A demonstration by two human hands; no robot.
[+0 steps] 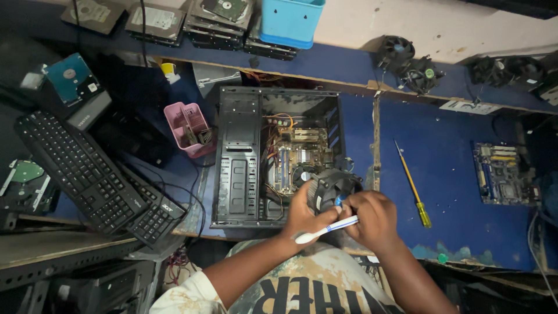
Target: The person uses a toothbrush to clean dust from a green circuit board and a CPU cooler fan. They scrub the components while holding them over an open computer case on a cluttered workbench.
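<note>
My left hand (302,214) grips a black round cooler fan (331,185) over the near edge of an open black computer case (238,168). Pressed against the fan's front, my right hand (375,218) holds a white toothbrush (325,229) with a blue band, its handle pointing left toward my chest. Inside the case lies a motherboard (296,157) with coloured wires.
A yellow-handled screwdriver (414,189) lies on the blue table right of the case, with a loose circuit board (504,174) farther right. Two black keyboards (96,174) lean at left beside a pink basket (189,129). Hard drives, a blue bin (290,22) and spare fans (407,63) line the back.
</note>
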